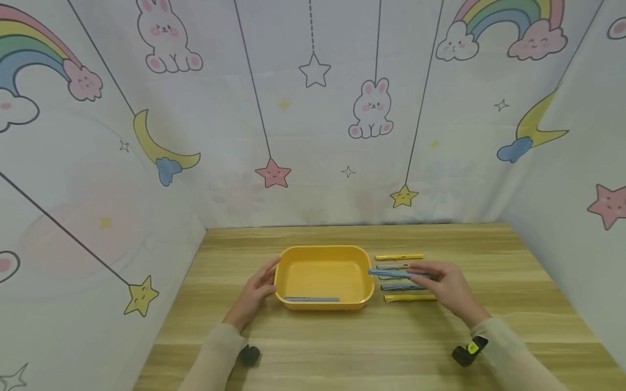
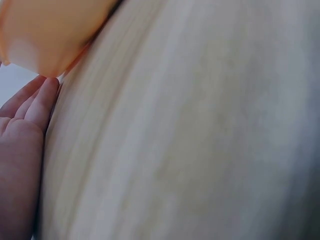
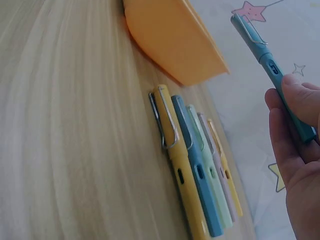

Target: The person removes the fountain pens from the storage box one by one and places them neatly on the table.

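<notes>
A blue pen (image 3: pixel 274 70) with a metal clip is pinched between the thumb and fingers of my right hand (image 1: pixel 447 285). In the head view this pen is above the row of pens, its clip end by the right rim of a yellow plastic tray (image 1: pixel 325 306). Another blue pen (image 1: pixel 312 299) lies inside the tray along its near wall. My left hand (image 1: pixel 255 296) rests against the tray's left side, fingers fairly straight; in the left wrist view its fingertips (image 2: pixel 49 92) touch the tray's outer wall.
Right of the tray, several capped pens lie side by side: a near yellow pen (image 3: pixel 182 175), a blue pen (image 3: pixel 202 175), a pale green pen (image 3: pixel 214 180), a pinkish pen (image 3: pixel 227 190) and a far yellow pen (image 1: pixel 399 257). Printed curtains (image 1: pixel 313 141) surround the wooden table (image 1: pixel 342 353).
</notes>
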The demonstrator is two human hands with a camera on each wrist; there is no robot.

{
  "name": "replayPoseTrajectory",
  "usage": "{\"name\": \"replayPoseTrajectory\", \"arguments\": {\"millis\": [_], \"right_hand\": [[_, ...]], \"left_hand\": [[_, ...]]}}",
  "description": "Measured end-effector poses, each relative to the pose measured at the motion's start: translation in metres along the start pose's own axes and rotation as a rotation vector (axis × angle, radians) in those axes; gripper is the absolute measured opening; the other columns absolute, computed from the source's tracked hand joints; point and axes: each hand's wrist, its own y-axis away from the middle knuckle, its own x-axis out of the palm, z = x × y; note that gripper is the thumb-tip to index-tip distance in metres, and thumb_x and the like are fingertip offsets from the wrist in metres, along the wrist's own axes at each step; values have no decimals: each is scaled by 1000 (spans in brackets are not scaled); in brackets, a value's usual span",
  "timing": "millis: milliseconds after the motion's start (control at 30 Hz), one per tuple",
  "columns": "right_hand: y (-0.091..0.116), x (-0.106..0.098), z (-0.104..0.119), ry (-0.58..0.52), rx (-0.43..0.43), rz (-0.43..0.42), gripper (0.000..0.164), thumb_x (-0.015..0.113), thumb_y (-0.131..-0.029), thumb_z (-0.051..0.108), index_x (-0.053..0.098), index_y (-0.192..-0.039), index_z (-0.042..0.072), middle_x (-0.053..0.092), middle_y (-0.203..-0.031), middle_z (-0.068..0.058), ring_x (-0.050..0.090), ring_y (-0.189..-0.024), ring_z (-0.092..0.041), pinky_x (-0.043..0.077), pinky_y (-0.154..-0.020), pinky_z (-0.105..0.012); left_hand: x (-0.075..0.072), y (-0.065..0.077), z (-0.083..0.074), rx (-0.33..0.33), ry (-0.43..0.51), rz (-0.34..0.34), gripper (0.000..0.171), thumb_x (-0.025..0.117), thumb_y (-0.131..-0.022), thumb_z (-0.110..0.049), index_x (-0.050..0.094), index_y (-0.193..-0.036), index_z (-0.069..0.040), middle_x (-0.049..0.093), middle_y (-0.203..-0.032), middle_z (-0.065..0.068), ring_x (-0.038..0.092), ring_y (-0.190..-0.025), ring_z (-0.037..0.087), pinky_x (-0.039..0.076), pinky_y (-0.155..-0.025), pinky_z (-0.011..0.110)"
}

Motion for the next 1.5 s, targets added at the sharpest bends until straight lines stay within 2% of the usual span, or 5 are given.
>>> {"name": "replayPoseTrajectory", "arguments": {"millis": [233, 467, 667, 900, 1500], "right_hand": [[11, -6, -5, -39, 36, 0, 33, 78, -94, 12, 75, -125, 3, 78, -114, -18, 75, -94, -9, 62, -76, -28], [20, -8, -9, -20, 58, -2, 34, 79, -93, 13, 75, -124, -1, 80, -110, -13, 74, -90, -8, 62, -69, -32], [27, -9, -15, 4, 92, -12, 33, 81, -92, 15, 76, -120, -2, 80, -109, -13, 73, -87, -7, 61, -69, -28], [37, -8, -25, 72, 21, -30, 30, 83, -88, 9, 78, -115, -1, 81, -104, -11, 74, -90, -1, 60, -72, -21], [59, -6, -41, 136, 72, 3, 25, 84, -88, 16, 81, -112, 9, 81, -108, -4, 70, -101, 1, 56, -82, -15]], "left_hand": [[0, -1, 1, -19, -12, -8, 70, 58, -99, -2, 38, -164, -19, 37, -167, 20, 36, -153, 40, 38, -111, 16], [1, 0, -2, -24, 1, -2, 69, 58, -99, -3, 38, -164, -18, 36, -167, 19, 35, -153, 39, 39, -111, 16], [0, 0, 0, -29, -4, -6, 69, 59, -99, -3, 39, -164, -19, 37, -167, 19, 37, -152, 39, 39, -110, 16], [0, -1, 1, -11, -13, -1, 70, 57, -99, 0, 37, -164, -16, 35, -167, 21, 34, -153, 41, 38, -111, 17], [0, 0, 0, -16, 4, 3, 69, 58, -99, -3, 38, -164, -17, 37, -167, 19, 35, -154, 37, 38, -111, 15]]}}
